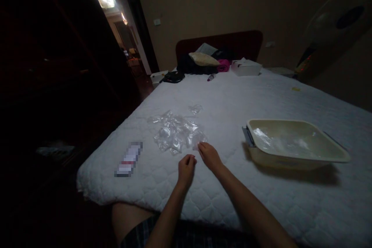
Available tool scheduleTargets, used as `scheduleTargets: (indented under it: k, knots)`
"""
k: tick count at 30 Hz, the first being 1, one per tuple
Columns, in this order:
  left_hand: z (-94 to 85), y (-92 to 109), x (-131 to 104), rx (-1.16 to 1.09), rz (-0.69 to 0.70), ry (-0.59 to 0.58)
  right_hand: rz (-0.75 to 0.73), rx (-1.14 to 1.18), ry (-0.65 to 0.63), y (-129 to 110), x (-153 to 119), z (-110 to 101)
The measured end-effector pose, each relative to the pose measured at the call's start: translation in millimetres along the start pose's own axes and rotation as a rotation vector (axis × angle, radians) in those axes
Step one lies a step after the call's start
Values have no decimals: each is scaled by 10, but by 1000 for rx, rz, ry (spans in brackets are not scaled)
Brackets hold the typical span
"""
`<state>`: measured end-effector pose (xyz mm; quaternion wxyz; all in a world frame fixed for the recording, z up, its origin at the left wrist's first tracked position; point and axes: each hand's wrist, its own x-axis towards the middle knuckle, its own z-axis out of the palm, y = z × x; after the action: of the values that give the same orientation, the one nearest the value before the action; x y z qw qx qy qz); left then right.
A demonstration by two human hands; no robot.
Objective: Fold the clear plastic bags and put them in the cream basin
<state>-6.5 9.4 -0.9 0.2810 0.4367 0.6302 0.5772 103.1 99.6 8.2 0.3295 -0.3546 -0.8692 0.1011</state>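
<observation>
A loose pile of clear, crinkled plastic bags lies on the white quilted bed, just beyond my hands. My right hand is closed in a pinch at the pile's near right edge, with its fingertips on a clear plastic bag. Close by on the left, my left hand has its fingers curled together. Whatever it may hold is too small or hidden to make out. One small clear bag lies slightly apart behind the pile.
To the right stands a cream plastic tub with clear plastic inside. A blurred-out flat object lies on the left. Toward the headboard are a white box, a pillow, a small bottle and a dark bag. A fan stands right.
</observation>
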Motion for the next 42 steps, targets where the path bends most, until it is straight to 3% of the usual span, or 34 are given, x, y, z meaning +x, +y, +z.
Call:
scheduleTargets:
  k: [3, 7, 13, 16, 20, 23, 27, 31, 34, 36, 39, 42]
  knots:
    - [20, -18, 8, -29, -14, -16, 53, 21, 40, 90, -98, 160]
    - [51, 0, -4, -8, 3, 6, 79, 79, 99, 114, -148, 98]
    - [75, 37, -14, -94, -29, 40, 44, 12, 339, 91, -175, 25]
    - [118, 70, 22, -275, -107, 1, -42, -23, 429, 95, -199, 19]
    - [196, 127, 168, -677, -382, -161, -229, -5, 432, 74, -234, 9]
    - [223, 148, 280, -855, -438, -128, -292, 51, 392, 57, -276, 8]
    - [202, 129, 310, -992, -366, -35, -77, 193, 437, 36, -368, 18]
    - [189, 92, 265, -998, -372, -85, 338, 501, 451, -14, -437, 1]
    - [193, 66, 251, -975, -385, -91, 534, 799, 435, -42, -439, -55]
    - [196, 57, 251, -969, -387, -96, 615, 1026, 370, -44, -433, -110]
    - [200, 61, 244, -947, -364, -166, 737, 1333, 157, -30, -439, -194]
    - [203, 76, 232, -917, -349, -191, 804, 1489, 45, -11, -447, -247]
